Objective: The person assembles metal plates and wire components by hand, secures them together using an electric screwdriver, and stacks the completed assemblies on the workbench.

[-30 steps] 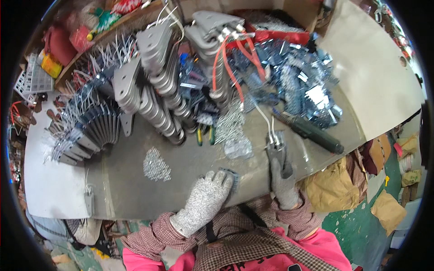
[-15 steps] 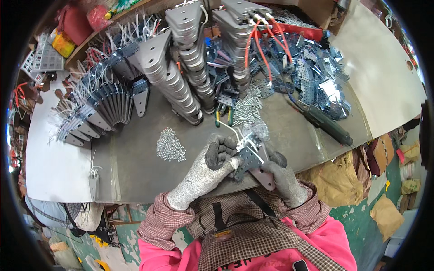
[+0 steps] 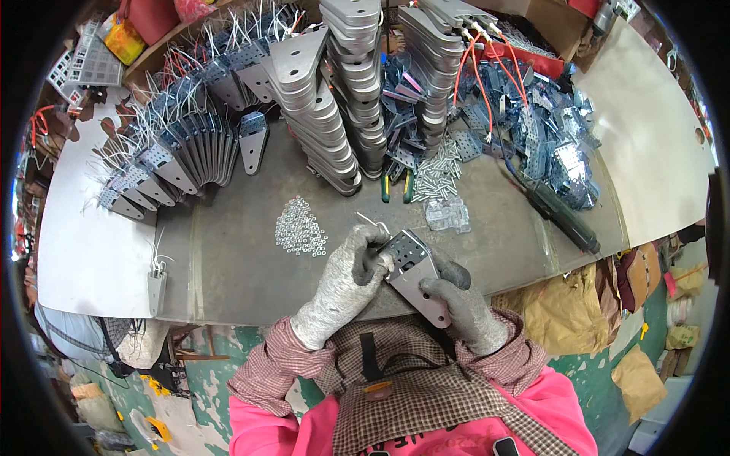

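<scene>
Right now both gloved hands work on one flat grey metal plate [image 3: 414, 277], held just above the near edge of the desk [image 3: 228, 258], close to the body. The right hand [image 3: 460, 308] grips the plate's lower end, fingers curled round it from beneath. The left hand [image 3: 350, 277] has its fingers [image 3: 372, 251] pinched at the perforated bracket [image 3: 403, 247] on the plate's top end, where thin white wires [image 3: 372, 223] stick out. It looks like a fitting step: seating the bracket or its wires on the plate. Next would likely call for a fastener, from the nuts [image 3: 300, 226] or the screws [image 3: 437, 173] lying farther up the desk, so one hand must free itself
</scene>
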### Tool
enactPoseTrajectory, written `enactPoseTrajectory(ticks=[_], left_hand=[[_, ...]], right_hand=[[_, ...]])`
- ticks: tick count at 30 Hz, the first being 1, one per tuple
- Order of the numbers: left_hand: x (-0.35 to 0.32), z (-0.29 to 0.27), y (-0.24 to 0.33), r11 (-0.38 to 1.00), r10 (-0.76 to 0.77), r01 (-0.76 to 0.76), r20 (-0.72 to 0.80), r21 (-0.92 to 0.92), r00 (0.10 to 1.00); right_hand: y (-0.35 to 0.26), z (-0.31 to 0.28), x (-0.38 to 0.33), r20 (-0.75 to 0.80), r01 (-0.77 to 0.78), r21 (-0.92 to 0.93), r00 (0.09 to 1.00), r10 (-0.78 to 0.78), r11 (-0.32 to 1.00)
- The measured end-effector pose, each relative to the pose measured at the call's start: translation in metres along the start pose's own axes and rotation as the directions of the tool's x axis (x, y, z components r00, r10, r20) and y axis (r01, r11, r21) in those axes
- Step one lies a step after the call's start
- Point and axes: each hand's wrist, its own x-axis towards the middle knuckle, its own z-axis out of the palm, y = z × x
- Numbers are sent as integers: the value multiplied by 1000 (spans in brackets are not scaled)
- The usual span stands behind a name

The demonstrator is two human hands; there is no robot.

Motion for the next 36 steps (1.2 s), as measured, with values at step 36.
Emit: enactPoseTrajectory(ticks=[36], left_hand=[[-58, 41, -22, 838, 32, -103, 140, 536, 990]], right_hand=[[-4, -69, 63, -246, 376, 903, 849, -468, 207]])
